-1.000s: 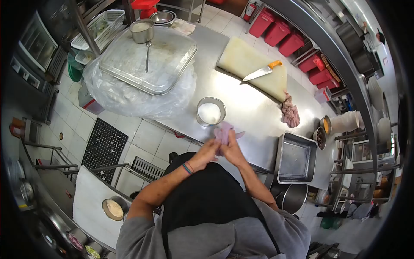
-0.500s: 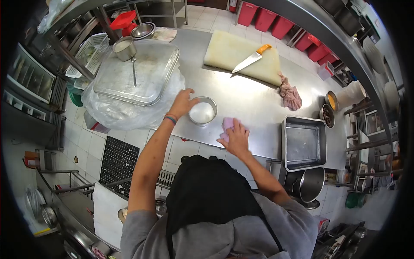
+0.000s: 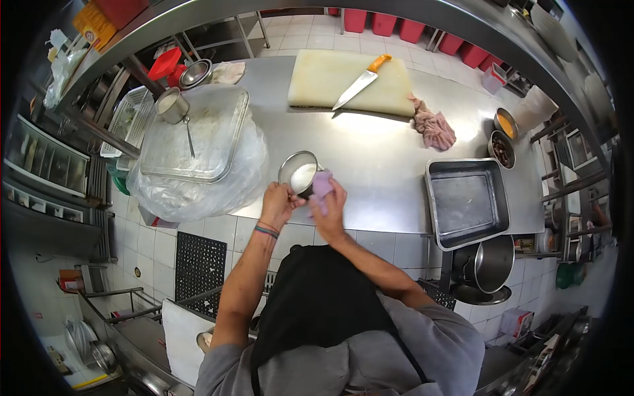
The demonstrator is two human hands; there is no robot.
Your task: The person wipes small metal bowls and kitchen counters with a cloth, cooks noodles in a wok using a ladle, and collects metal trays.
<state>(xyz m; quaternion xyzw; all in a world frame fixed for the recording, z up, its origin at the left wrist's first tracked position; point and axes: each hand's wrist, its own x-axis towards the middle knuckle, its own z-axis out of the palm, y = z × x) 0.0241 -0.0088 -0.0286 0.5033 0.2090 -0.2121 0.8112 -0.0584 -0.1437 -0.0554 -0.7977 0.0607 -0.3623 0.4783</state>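
Note:
A round metal bowl (image 3: 288, 166) with white contents, perhaps powder or grains, is tilted near the front edge of the steel table. My left hand (image 3: 280, 203) grips its near left side, fingers closed at the rim. In my right hand (image 3: 332, 214) is a purple cloth (image 3: 322, 187), pressed against the bowl's right side. The bowl's underside is hidden, so I cannot tell whether it still touches the table.
A lidded glass-like tray (image 3: 191, 168) on plastic wrap holds a metal cup (image 3: 172, 105) and spoon (image 3: 190, 138). An orange-handled knife (image 3: 356, 89) lies on a cutting board (image 3: 310, 72). Beyond are a crumpled pink cloth (image 3: 436, 131) and a deep metal pan (image 3: 467, 201).
My left hand has moved from beside the bowl onto its near side. The bowl has gone from level to tilted. My right hand has brought the purple cloth up from the table to the bowl.

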